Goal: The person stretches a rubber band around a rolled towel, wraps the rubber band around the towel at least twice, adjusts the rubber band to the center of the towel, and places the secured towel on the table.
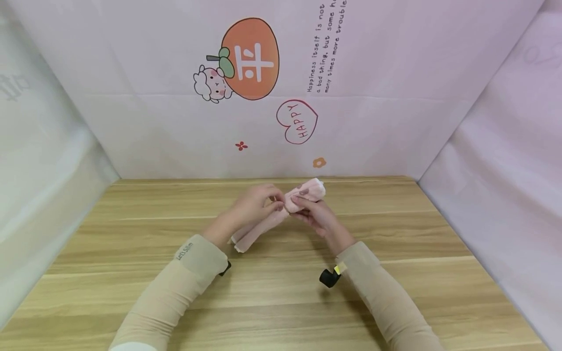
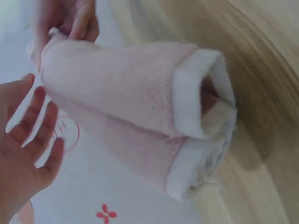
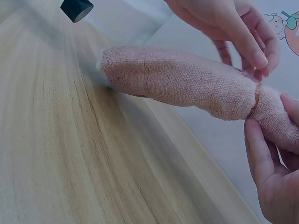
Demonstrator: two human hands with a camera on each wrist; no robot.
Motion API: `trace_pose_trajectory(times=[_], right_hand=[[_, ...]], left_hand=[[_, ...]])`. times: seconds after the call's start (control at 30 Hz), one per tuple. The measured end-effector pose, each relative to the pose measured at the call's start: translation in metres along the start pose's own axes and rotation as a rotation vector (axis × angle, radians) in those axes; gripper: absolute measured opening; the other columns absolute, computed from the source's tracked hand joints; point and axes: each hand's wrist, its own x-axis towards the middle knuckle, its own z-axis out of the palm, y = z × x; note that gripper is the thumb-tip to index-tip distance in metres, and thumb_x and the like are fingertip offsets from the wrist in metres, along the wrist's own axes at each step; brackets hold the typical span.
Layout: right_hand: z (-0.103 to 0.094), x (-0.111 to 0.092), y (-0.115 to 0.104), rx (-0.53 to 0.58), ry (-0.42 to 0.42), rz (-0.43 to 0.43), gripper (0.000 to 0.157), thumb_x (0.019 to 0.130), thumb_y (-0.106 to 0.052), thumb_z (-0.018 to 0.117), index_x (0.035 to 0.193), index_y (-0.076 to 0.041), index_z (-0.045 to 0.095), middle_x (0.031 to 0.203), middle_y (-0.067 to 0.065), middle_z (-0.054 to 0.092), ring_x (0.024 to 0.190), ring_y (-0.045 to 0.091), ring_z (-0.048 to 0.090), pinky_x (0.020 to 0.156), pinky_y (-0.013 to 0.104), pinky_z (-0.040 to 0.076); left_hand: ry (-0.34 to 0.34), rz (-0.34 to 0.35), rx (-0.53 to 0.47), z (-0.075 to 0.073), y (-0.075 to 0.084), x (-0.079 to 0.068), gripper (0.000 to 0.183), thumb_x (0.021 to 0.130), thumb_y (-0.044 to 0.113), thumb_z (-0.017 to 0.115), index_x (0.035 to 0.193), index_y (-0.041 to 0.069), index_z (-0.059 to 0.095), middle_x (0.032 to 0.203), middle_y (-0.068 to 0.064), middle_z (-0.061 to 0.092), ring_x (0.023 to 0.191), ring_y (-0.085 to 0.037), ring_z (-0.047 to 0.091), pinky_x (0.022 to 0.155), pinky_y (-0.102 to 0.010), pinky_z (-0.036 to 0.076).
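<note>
A pink terry towel (image 1: 263, 226) is rolled lengthwise into two rolls lying side by side, with white trim at the end. A thin brownish band (image 3: 257, 97) cinches it, and its shorter part (image 1: 313, 189) sticks up to the right. My right hand (image 1: 317, 214) grips this shorter part just beyond the band, thumb on top. Beside the band is my left hand (image 1: 259, 204), its fingers bent and close over the towel. In the left wrist view the left fingers (image 2: 35, 116) are spread loosely, with nothing between them.
Below lies a wood-grain table (image 1: 272, 312). A white printed cloth (image 1: 175, 131) rises behind its far edge, with more white cloth at both sides. A black wrist camera (image 1: 329, 278) hangs by the right sleeve (image 1: 364, 268).
</note>
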Motion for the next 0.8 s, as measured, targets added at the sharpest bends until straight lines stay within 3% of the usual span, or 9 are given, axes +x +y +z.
trace_pose_trajectory(times=[0.1, 0.27, 0.4, 0.57, 0.8], right_hand=[[-0.001, 0.001, 0.001, -0.01, 0.003, -0.003, 0.017, 0.103, 0.0, 0.054, 0.114, -0.013, 0.057, 0.089, 0.002, 0.073, 0.078, 0.012, 0.072, 0.072, 0.023, 0.058], [-0.001, 0.0, 0.001, -0.033, 0.004, -0.003, 0.019, 0.103, 0.0, 0.054, 0.118, -0.01, 0.055, 0.09, 0.002, 0.073, 0.079, 0.013, 0.072, 0.072, 0.024, 0.058], [-0.001, -0.001, 0.001, -0.063, -0.018, -0.009, 0.021, 0.102, 0.001, 0.054, 0.121, -0.009, 0.053, 0.092, 0.002, 0.074, 0.08, 0.013, 0.073, 0.073, 0.025, 0.059], [0.0, -0.001, 0.002, -0.074, -0.032, -0.011, 0.017, 0.102, 0.001, 0.054, 0.114, -0.011, 0.056, 0.09, 0.002, 0.074, 0.08, 0.013, 0.074, 0.072, 0.025, 0.059], [-0.001, 0.002, 0.002, -0.093, -0.022, -0.002, 0.015, 0.102, 0.001, 0.055, 0.112, -0.01, 0.058, 0.09, 0.003, 0.074, 0.078, 0.014, 0.073, 0.071, 0.025, 0.059]], left_hand=[[0.048, 0.117, 0.242, 0.004, 0.005, 0.001, 0.004, 0.097, 0.012, 0.073, 0.1, 0.014, 0.074, 0.102, 0.0, 0.068, 0.095, -0.02, 0.065, 0.083, -0.037, 0.053], [0.006, 0.138, 0.414, 0.004, 0.011, 0.002, 0.005, 0.096, 0.018, 0.074, 0.099, 0.022, 0.075, 0.107, 0.002, 0.068, 0.103, -0.022, 0.064, 0.086, -0.044, 0.05], [-0.079, 0.139, 0.494, 0.003, 0.015, 0.005, 0.006, 0.096, 0.023, 0.075, 0.099, 0.027, 0.073, 0.109, 0.003, 0.067, 0.103, -0.021, 0.063, 0.088, -0.046, 0.049], [-0.16, 0.116, 0.551, 0.001, 0.018, 0.008, 0.003, 0.098, 0.025, 0.073, 0.099, 0.025, 0.071, 0.105, 0.005, 0.064, 0.101, -0.019, 0.061, 0.086, -0.044, 0.049], [-0.232, 0.065, 0.544, -0.002, 0.02, 0.007, 0.005, 0.101, 0.024, 0.068, 0.098, 0.021, 0.068, 0.104, 0.004, 0.059, 0.106, -0.019, 0.057, 0.089, -0.045, 0.046]])
